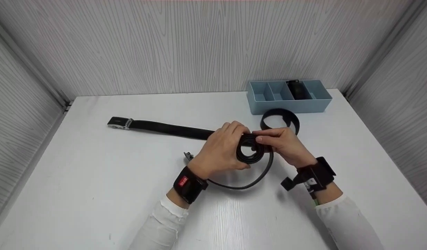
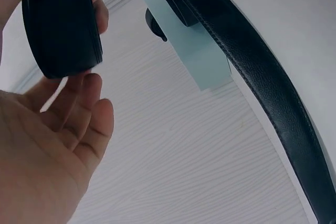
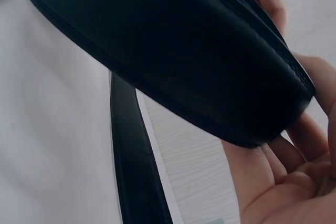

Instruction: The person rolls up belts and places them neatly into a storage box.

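Holding a coiled black belt [image 1: 249, 160] above the white table [image 1: 95, 173], the left hand [image 1: 218, 151] curves its fingers and thumb around it, while the right hand [image 1: 286, 144] pinches its upper right edge. A loose length [image 1: 241, 188] bends down and passes behind the left wrist. Farther back lie a second belt [image 1: 168, 128], stretched with its buckle [image 1: 119, 123] leftward, and a blue tray [image 1: 289, 107], whose third compartment contains a black roll [image 1: 296, 90].
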Demonstrator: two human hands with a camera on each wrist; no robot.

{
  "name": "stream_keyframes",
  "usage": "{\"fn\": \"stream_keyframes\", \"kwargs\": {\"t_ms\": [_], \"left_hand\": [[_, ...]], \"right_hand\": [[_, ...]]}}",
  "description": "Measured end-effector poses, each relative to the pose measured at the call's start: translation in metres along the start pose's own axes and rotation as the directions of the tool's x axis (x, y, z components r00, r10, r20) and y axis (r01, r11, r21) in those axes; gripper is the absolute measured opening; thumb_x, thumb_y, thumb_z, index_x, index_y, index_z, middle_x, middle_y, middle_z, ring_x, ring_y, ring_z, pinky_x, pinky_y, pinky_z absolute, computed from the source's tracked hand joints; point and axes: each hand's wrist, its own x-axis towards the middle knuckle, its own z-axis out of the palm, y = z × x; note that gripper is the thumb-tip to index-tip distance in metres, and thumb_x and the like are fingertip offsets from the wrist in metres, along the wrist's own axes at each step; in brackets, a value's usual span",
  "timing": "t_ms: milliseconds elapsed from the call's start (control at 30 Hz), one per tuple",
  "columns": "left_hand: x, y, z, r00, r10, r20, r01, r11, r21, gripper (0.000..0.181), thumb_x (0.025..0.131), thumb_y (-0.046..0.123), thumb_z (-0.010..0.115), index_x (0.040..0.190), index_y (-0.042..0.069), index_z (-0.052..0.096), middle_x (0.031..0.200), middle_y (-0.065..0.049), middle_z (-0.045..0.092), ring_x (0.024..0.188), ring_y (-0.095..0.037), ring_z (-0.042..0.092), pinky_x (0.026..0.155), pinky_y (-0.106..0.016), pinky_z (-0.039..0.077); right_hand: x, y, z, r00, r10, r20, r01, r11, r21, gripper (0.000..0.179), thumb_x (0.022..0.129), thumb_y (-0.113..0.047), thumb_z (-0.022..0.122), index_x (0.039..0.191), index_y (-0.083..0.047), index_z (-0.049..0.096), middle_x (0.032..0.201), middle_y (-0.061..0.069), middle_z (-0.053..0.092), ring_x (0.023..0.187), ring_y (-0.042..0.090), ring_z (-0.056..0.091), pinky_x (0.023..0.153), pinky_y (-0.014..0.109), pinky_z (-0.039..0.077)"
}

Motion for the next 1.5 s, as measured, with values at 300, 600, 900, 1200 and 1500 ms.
{"fn": "stream_keyframes", "kwargs": {"t_ms": [300, 600, 900, 1200, 1500], "left_hand": [[0.001, 0.002, 0.003, 0.996, -0.058, -0.064, 0.062, 0.996, 0.067, 0.081, 0.063, 0.05, 0.093, 0.121, 0.008, 0.057, 0.112, -0.003, 0.058, 0.1, -0.018, 0.057, 0.085, -0.032, 0.052], [0.002, 0.004, 0.007, 0.982, -0.16, -0.103, 0.171, 0.979, 0.11, 0.084, 0.062, 0.055, 0.091, 0.119, 0.005, 0.056, 0.11, -0.005, 0.055, 0.098, -0.021, 0.056, 0.081, -0.035, 0.053], [-0.001, 0.0, -0.001, 1.0, 0.003, 0.011, -0.003, 0.999, -0.039, 0.084, 0.066, 0.045, 0.097, 0.126, 0.005, 0.055, 0.121, -0.005, 0.055, 0.108, -0.019, 0.055, 0.096, -0.031, 0.049], [0.0, 0.001, 0.004, 0.999, 0.009, -0.052, -0.01, 1.0, -0.022, 0.077, 0.065, 0.044, 0.09, 0.123, 0.004, 0.057, 0.116, -0.005, 0.057, 0.104, -0.019, 0.055, 0.092, -0.028, 0.051], [0.001, 0.002, 0.007, 0.978, -0.101, -0.182, 0.108, 0.994, 0.033, 0.072, 0.068, 0.041, 0.085, 0.12, 0.001, 0.056, 0.117, -0.009, 0.055, 0.104, -0.022, 0.054, 0.087, -0.031, 0.055]], "right_hand": [[0.001, 0.001, 0.009, 0.999, -0.014, -0.044, 0.018, 0.997, 0.071, 0.032, 0.097, -0.011, 0.073, 0.128, -0.001, 0.072, 0.12, 0.01, 0.074, 0.103, 0.019, 0.073, 0.086, 0.029, 0.059], [0.003, 0.004, 0.019, 0.994, -0.051, -0.101, 0.061, 0.994, 0.093, 0.038, 0.097, -0.011, 0.074, 0.131, 0.003, 0.068, 0.119, 0.013, 0.074, 0.102, 0.02, 0.074, 0.086, 0.031, 0.06], [0.004, 0.002, 0.005, 1.0, 0.008, -0.008, -0.008, 1.0, 0.02, 0.03, 0.097, -0.008, 0.073, 0.125, -0.001, 0.074, 0.116, 0.011, 0.075, 0.097, 0.019, 0.075, 0.082, 0.029, 0.06], [0.002, 0.001, 0.009, 1.0, -0.007, -0.013, 0.008, 0.998, 0.056, 0.034, 0.098, -0.011, 0.072, 0.129, 0.002, 0.071, 0.12, 0.011, 0.075, 0.105, 0.021, 0.073, 0.087, 0.03, 0.059], [0.001, 0.004, 0.021, 0.984, -0.041, -0.176, 0.065, 0.989, 0.133, 0.042, 0.097, -0.014, 0.074, 0.135, 0.003, 0.066, 0.125, 0.014, 0.071, 0.108, 0.021, 0.073, 0.09, 0.033, 0.059]]}}
